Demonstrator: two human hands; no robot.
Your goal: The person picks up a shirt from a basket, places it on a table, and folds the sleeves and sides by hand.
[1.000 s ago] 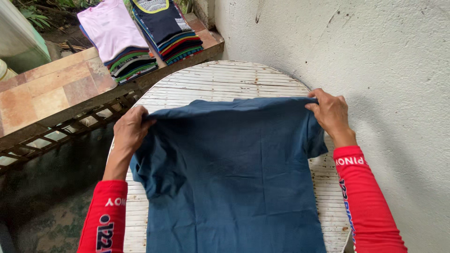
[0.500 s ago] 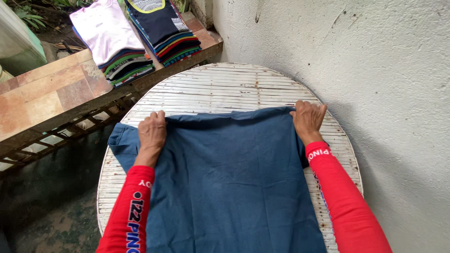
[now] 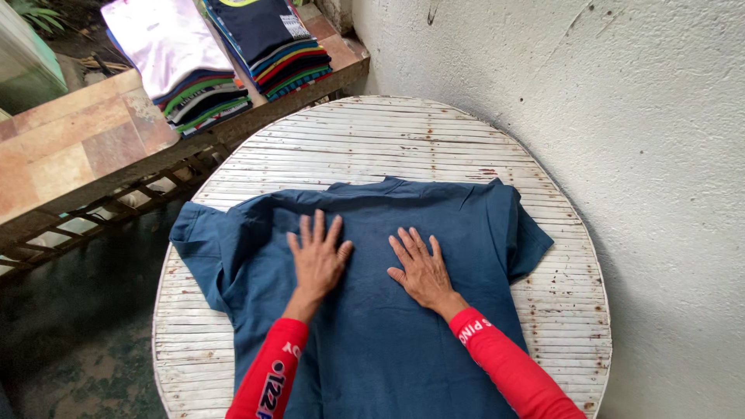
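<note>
Dark blue t-shirt (image 3: 466,233) is lying spread on the white slatted round table (image 3: 372,140). Left hand (image 3: 317,258) and right hand (image 3: 423,270) are pressing flat on its middle, fingers splayed, gripping nothing. Folded shirt stacks (image 3: 233,58) sitting on the tiled ledge (image 3: 70,147).

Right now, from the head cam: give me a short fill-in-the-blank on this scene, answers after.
1. Both hands, left hand and right hand, lie flat on a dark ____ T-shirt.
2. The T-shirt is spread on a round white ____.
3. On the tiled ledge stand ____ stacks of folded clothes.
4. The left stack's top garment is pale ____.

Answers: blue; table; two; pink
</note>
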